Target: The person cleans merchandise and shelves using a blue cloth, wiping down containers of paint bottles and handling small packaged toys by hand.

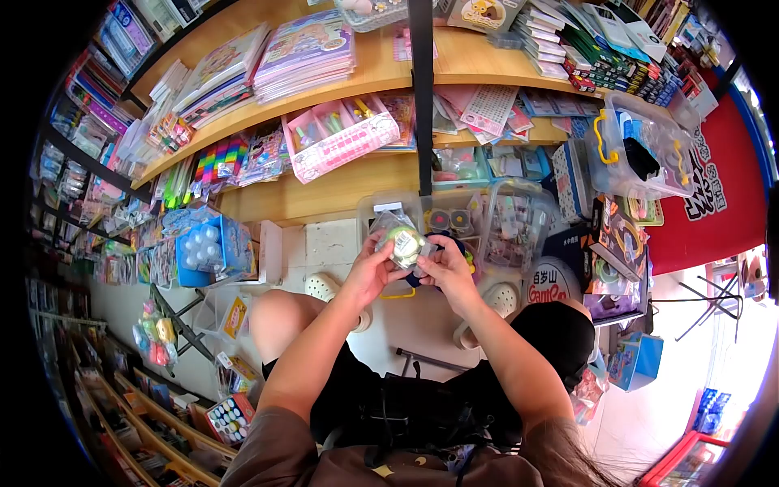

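Between my two hands is a clear plastic packet (403,243) with a round, pale green-and-white item inside and what looks like a barcode label. My left hand (370,269) grips the packet's left side, thumb on top. Fingers of my right hand (445,266) close on its lower right edge. Just beyond and beneath them, on the floor, stands a clear plastic bin (369,209) with small goods in it, partly hidden by my hands. Beside it to the right is another clear bin (519,195) holding packaged items.
Wooden shelves (316,199) with books and stationery rise in front, split by a black post (422,97). A pink box (345,146) sits on the lower shelf. At left is a blue box (215,252); at right, a clear tub (604,174) with yellow handles. My shoes (320,286) flank the bins.
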`<state>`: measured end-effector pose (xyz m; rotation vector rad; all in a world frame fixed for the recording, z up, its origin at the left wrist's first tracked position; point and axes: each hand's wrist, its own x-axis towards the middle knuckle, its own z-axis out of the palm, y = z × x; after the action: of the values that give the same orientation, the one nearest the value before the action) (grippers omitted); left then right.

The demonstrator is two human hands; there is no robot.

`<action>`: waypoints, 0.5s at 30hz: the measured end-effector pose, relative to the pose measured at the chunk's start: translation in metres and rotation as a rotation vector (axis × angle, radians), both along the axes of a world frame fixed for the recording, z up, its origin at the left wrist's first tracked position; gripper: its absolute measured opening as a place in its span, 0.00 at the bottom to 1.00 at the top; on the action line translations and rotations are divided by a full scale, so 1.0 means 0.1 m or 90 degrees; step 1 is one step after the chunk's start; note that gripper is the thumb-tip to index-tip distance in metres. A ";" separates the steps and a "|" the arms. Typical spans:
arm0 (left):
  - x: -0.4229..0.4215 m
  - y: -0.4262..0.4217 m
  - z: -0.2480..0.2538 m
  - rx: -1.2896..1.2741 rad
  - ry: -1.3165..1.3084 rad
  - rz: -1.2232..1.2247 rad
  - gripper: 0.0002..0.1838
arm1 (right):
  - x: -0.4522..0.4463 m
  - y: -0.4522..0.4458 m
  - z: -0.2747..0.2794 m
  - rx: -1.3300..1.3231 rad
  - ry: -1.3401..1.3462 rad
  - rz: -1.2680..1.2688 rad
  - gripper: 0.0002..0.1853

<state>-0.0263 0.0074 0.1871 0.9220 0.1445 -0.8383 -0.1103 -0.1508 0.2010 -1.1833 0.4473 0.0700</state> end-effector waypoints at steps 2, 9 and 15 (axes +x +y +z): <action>-0.02 -0.01 0.01 0.029 -0.023 -0.005 0.27 | 0.00 0.00 -0.03 -0.010 0.007 0.000 0.24; -0.05 -0.08 0.04 0.072 -0.099 -0.019 0.26 | -0.02 0.03 -0.10 0.023 0.028 -0.027 0.24; -0.04 -0.08 0.08 0.075 -0.086 -0.002 0.26 | -0.05 0.06 -0.08 0.074 -0.034 -0.041 0.23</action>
<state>-0.0306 -0.0006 0.1956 1.0864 0.0745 -0.7740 -0.1149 -0.1447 0.1927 -1.0526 0.4280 0.0080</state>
